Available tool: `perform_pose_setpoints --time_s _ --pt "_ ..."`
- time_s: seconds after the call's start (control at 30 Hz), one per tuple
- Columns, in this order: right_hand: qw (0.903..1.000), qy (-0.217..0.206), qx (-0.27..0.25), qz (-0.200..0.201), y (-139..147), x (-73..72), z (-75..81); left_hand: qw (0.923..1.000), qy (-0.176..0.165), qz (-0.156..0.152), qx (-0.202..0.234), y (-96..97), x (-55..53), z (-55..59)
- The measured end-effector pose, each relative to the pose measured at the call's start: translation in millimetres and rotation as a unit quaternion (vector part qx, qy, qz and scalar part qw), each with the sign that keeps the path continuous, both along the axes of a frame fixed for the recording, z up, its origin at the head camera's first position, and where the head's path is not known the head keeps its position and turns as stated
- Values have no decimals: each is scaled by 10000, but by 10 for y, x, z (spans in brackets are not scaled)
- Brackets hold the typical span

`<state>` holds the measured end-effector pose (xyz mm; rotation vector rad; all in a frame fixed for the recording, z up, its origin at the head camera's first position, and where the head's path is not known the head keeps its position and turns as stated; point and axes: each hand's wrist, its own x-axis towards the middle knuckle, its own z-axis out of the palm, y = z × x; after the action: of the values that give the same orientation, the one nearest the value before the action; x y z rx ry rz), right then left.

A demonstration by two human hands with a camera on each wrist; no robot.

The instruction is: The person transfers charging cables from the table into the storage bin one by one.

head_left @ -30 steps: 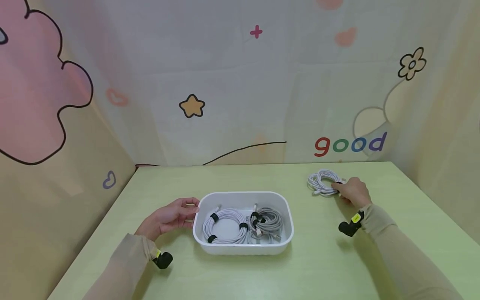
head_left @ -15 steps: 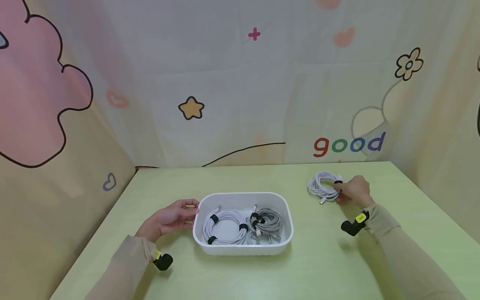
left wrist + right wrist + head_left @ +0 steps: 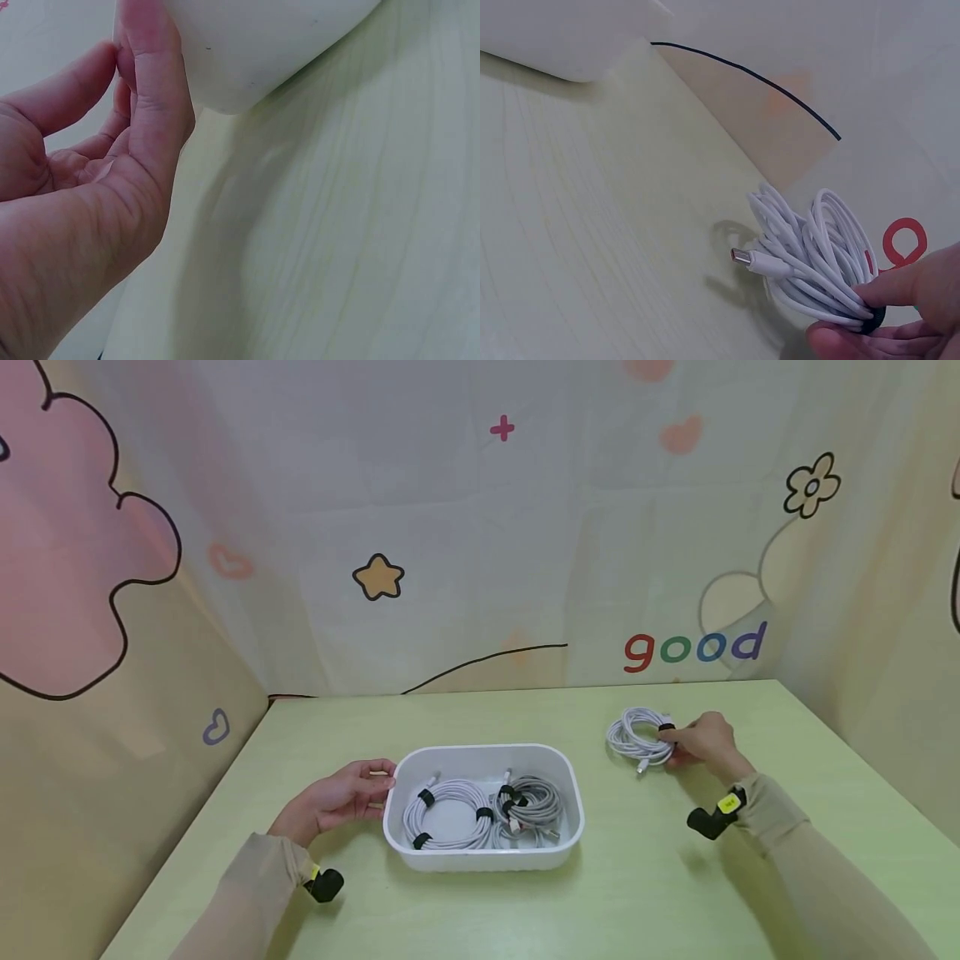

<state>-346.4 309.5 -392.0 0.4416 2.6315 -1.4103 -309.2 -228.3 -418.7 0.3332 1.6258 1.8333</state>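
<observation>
My right hand [image 3: 705,743] pinches a coiled white USB cable [image 3: 637,737] by its black strap, near the table's back right. In the right wrist view the coil [image 3: 810,247] hangs tilted above the table with its shadow beneath. A metal plug tip [image 3: 740,256] points away from the fingers. At the left end of a white plastic bin [image 3: 480,860], my left hand [image 3: 347,795] holds the rim between thumb and fingers. Inside the bin lie a white cable coil [image 3: 450,841] with black straps and a grey cable coil [image 3: 542,802], side by side.
The pale green table [image 3: 495,914] ends at a printed cloth backdrop [image 3: 465,568], which also rises at both sides. Each wrist carries a small black camera, one on the left [image 3: 325,885] and one on the right [image 3: 716,817].
The cable coil has turned a little in my right hand and shifted slightly toward me, its plug swinging down. My left hand stays at the bin. The head view drifts slightly.
</observation>
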Motion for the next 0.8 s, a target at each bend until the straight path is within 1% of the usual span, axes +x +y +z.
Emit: perform_pose_setpoints --time_s 0.2,0.3,0.43,0.6,0.8 --pt "9998 82 -153 64 -26 49 26 10000 -45 77 -19 5 -9 -10" --pt "9996 130 -227 59 -38 65 38 9999 9 90 -58 2 -12 -17" --pt "9992 165 -367 74 -43 81 45 9999 40 118 -90 2 -10 -19" --pt "9976 276 -607 183 -50 115 64 9998 2 152 -98 -1 -14 -28" --pt "9962 364 -763 211 -66 171 116 9999 -4 118 -53 -4 -21 -45"
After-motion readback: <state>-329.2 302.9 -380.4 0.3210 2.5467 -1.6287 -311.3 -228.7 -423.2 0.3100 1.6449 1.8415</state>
